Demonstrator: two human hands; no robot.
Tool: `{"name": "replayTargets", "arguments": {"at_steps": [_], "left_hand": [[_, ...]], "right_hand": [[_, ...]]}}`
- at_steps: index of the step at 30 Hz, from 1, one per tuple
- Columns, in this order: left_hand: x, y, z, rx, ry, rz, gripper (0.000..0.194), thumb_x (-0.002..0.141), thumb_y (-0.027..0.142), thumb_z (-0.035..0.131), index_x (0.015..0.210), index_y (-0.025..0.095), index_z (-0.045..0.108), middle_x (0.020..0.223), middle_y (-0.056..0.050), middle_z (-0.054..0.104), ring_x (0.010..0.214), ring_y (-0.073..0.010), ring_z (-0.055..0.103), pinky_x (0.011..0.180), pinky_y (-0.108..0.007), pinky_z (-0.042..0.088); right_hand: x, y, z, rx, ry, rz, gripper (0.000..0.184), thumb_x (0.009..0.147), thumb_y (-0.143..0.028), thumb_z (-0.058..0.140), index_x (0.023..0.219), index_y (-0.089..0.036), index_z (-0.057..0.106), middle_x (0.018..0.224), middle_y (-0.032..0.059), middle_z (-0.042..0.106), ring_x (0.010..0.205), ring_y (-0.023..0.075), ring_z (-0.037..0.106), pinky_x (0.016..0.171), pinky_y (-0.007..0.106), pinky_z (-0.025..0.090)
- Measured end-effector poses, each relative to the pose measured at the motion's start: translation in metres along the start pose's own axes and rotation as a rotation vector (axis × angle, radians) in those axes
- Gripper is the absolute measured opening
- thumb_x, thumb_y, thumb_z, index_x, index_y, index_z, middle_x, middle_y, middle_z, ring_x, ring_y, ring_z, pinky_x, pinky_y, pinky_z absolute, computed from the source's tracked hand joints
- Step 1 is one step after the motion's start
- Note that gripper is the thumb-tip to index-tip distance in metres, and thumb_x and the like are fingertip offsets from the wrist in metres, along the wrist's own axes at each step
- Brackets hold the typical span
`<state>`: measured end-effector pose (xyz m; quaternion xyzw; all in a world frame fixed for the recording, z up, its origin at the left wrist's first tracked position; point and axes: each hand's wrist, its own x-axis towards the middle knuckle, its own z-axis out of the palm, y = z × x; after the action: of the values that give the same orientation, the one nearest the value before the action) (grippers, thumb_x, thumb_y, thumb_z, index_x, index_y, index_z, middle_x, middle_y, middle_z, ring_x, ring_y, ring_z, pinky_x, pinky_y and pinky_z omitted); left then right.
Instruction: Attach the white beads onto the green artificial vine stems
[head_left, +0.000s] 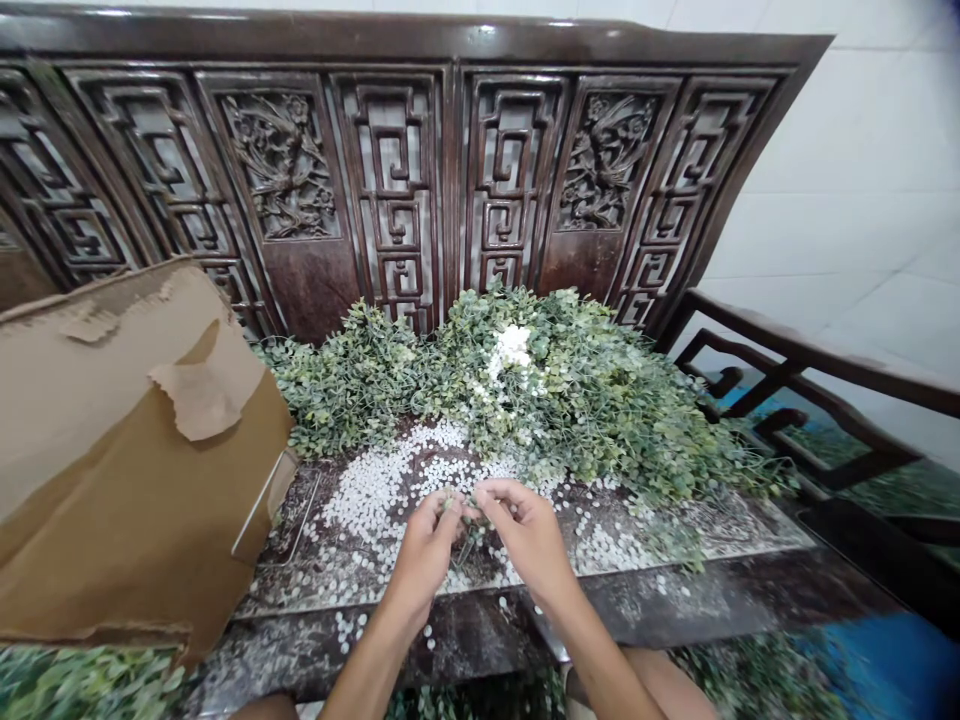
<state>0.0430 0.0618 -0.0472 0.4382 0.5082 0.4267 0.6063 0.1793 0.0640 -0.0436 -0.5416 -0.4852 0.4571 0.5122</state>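
Observation:
My left hand (433,532) and my right hand (525,525) meet above the front of the wooden seat, fingertips pinched close together. Between them is a small green artificial leaf sprig (471,512), mostly hidden by the fingers. Both hands appear closed on it. Many small white round pieces (367,490) lie scattered over the dark seat around and beneath my hands. Behind them, a large heap of artificial green foliage (600,400) spreads along the backrest, with a clump of bright white pieces (511,346) on top.
A torn cardboard box (135,500) stands at the left, beside a thin metal wire frame (300,525). The carved wooden backrest (454,200) rises behind, and an armrest (825,370) bounds the right. More foliage (90,680) lies below at the lower left, and something blue (877,660) is lower right.

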Motion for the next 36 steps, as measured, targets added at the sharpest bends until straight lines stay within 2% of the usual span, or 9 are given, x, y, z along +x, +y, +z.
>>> {"name": "replayTargets", "arguments": {"at_steps": [5,8,13,17,21,31,36], "left_hand": [[0.0,0.0,-0.001,0.166,-0.009,0.154,0.032,0.09,0.046,0.046,0.092,0.019,0.063,0.092,-0.005,0.066,0.088,-0.0203,0.058,0.083,-0.03,0.043],[-0.001,0.002,0.0,0.241,0.019,0.214,0.032,0.091,0.045,0.043,0.086,0.019,0.061,0.084,-0.003,0.063,0.082,-0.0196,0.056,0.077,-0.028,0.042],[-0.001,0.001,0.0,0.379,0.049,0.297,0.033,0.094,0.043,0.039,0.078,0.019,0.055,0.069,0.001,0.053,0.067,-0.0161,0.049,0.064,-0.025,0.037],[-0.002,-0.001,0.001,0.449,0.028,0.342,0.034,0.095,0.042,0.036,0.08,0.019,0.055,0.074,0.0,0.057,0.071,-0.0163,0.051,0.067,-0.025,0.036],[-0.002,0.0,0.001,0.466,0.037,0.359,0.033,0.096,0.038,0.035,0.079,0.018,0.055,0.077,-0.002,0.059,0.074,-0.0168,0.053,0.068,-0.025,0.037],[-0.002,0.001,-0.002,0.521,0.037,0.356,0.032,0.095,0.037,0.036,0.074,0.019,0.052,0.067,0.002,0.05,0.065,-0.0142,0.046,0.063,-0.024,0.035],[-0.003,0.002,-0.003,0.477,0.022,0.368,0.03,0.095,0.036,0.038,0.083,0.018,0.059,0.073,0.0,0.058,0.07,-0.0156,0.051,0.067,-0.025,0.038]], "right_hand": [[0.002,-0.002,0.0,0.058,0.041,0.097,0.033,0.073,-0.043,0.072,0.092,-0.017,0.076,0.084,0.0087,0.076,0.081,0.0251,0.066,0.077,0.035,0.05],[0.002,-0.005,0.001,0.078,0.042,0.091,0.031,0.073,-0.044,0.072,0.089,-0.017,0.077,0.085,0.0086,0.076,0.089,0.0269,0.067,0.085,0.038,0.049],[0.0,-0.006,0.001,0.072,0.023,0.073,0.031,0.074,-0.045,0.072,0.087,-0.017,0.076,0.081,0.0081,0.075,0.079,0.0241,0.066,0.077,0.035,0.05],[-0.001,-0.003,0.0,0.085,0.0,0.053,0.031,0.075,-0.044,0.072,0.088,-0.016,0.076,0.083,0.008,0.075,0.078,0.0225,0.066,0.074,0.032,0.049],[0.0,0.0,0.001,0.045,-0.021,0.023,0.03,0.079,-0.043,0.068,0.092,-0.017,0.076,0.084,0.0072,0.074,0.079,0.0219,0.065,0.073,0.031,0.049],[-0.004,-0.006,0.002,-0.011,-0.087,-0.038,0.026,0.085,-0.038,0.063,0.097,-0.02,0.077,0.087,0.0065,0.073,0.084,0.0224,0.065,0.076,0.031,0.049],[-0.005,-0.01,0.001,-0.085,-0.13,-0.108,0.024,0.086,-0.035,0.061,0.096,-0.02,0.077,0.085,0.0062,0.07,0.08,0.0214,0.063,0.074,0.031,0.049]]}}
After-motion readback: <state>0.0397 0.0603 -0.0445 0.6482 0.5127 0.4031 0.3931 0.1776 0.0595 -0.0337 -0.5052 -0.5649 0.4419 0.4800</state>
